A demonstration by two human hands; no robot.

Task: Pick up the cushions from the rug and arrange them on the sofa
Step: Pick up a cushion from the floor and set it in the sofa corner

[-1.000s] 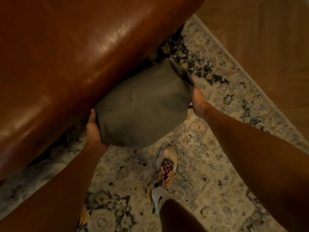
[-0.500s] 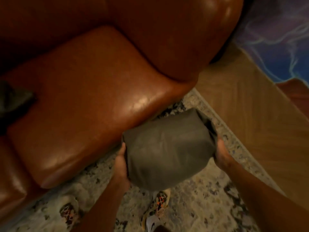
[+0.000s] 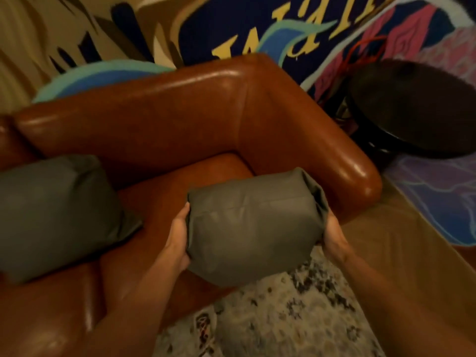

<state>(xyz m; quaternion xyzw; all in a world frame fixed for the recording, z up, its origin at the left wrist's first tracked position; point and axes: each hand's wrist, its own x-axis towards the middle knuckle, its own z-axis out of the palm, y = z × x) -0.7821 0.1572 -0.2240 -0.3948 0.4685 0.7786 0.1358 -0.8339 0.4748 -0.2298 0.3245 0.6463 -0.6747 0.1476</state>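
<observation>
I hold a grey-green cushion (image 3: 253, 225) between both hands, squeezed at its ends, over the front edge of the brown leather sofa (image 3: 195, 124) near its right armrest. My left hand (image 3: 177, 238) presses its left end and my right hand (image 3: 332, 233) grips its right end. A second grey-green cushion (image 3: 56, 212) leans on the sofa seat against the backrest, at the left. The patterned rug (image 3: 278, 320) lies below the held cushion.
A dark round side table (image 3: 417, 109) stands right of the armrest. Colourful painted panels (image 3: 283, 29) lean behind the sofa. Wooden floor (image 3: 401, 243) runs along the rug's right edge. My shoe (image 3: 203, 328) shows on the rug.
The cushion has risen from the rug's level to above the sofa's front edge, still held by both hands. My view has tilted up, showing the backrest and the second cushion.
</observation>
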